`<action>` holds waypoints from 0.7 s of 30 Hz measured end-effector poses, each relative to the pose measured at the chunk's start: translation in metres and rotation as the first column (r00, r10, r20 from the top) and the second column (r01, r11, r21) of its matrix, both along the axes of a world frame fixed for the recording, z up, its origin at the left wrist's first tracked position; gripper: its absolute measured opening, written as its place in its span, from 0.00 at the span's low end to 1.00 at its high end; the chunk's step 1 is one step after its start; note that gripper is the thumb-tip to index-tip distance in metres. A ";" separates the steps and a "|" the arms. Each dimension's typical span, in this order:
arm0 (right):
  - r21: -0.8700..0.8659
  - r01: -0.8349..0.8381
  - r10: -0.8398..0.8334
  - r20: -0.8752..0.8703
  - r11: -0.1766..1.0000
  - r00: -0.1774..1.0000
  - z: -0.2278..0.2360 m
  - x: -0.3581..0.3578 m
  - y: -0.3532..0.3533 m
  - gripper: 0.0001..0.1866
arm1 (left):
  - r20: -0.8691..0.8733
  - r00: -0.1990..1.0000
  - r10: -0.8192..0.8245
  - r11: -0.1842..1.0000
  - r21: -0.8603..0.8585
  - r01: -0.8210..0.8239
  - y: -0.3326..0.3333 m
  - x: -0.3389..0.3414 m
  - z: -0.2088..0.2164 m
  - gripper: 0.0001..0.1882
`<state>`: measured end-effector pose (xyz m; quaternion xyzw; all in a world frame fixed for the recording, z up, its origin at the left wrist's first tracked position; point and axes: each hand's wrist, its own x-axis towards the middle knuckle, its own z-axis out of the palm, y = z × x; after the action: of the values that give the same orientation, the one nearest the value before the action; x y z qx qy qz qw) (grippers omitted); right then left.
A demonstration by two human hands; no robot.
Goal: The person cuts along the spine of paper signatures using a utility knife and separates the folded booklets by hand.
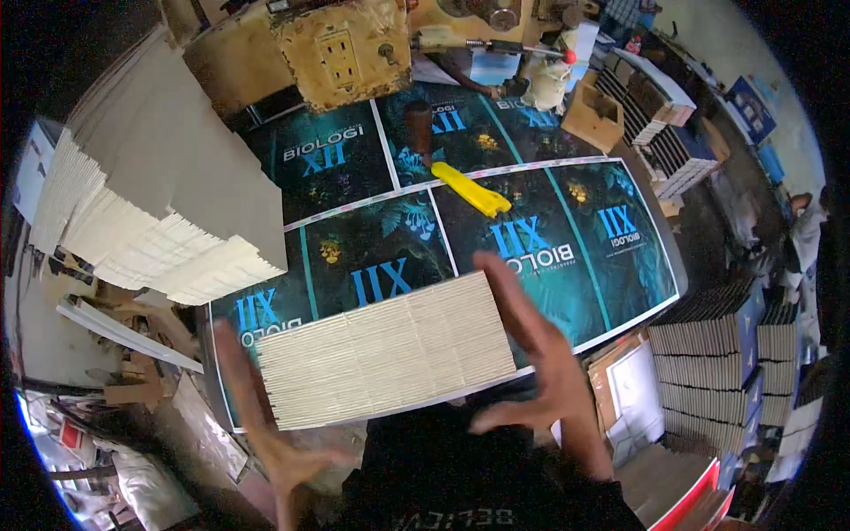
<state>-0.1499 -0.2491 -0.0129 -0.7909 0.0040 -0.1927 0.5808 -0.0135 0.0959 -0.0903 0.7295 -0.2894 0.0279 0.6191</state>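
Note:
A neat stack of cream, unbound-looking book blocks [385,358] stands at the table's front edge, its layered long side toward me. Along its left end my left hand [270,438] is stretched out, fingers pointing away and thumb spread inward. At the right end my right hand [544,363] has its fingers extended beside the corner, with the thumb apart near the front. Both hands flank the stack with straight fingers; whether they touch it I cannot tell. Beneath lie large printed cover sheets [522,265] in dark teal with blue lettering and plant pictures.
A tall stack of pale paper blocks [190,248] rises at the left. On the sheets lies a long yellow object [469,189] beside a dark brown upright piece [419,133]. Bundled books [699,372] pile up on the right. A worn yellow machine [341,53] stands behind.

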 end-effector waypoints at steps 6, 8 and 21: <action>-0.441 0.447 -0.438 0.130 0.778 0.890 -0.056 0.117 -0.101 0.34 | 0.326 0.839 -0.436 0.618 0.786 0.016 -0.128 -0.019 0.135 0.71; -0.593 0.504 -0.475 0.221 0.628 0.852 -0.100 0.144 -0.133 0.32 | 0.277 0.816 -0.508 0.523 0.852 0.037 -0.136 -0.019 0.134 0.64; -0.445 0.321 -0.370 -0.024 0.836 0.929 0.057 -0.034 -0.025 0.32 | 0.282 0.861 -0.423 0.453 0.889 -0.068 -0.140 0.005 0.134 0.62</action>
<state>-0.1843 -0.2743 0.0442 -0.8954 0.1353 -0.2472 0.3448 -0.0089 -0.0445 0.0440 0.8752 -0.4789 -0.0173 0.0667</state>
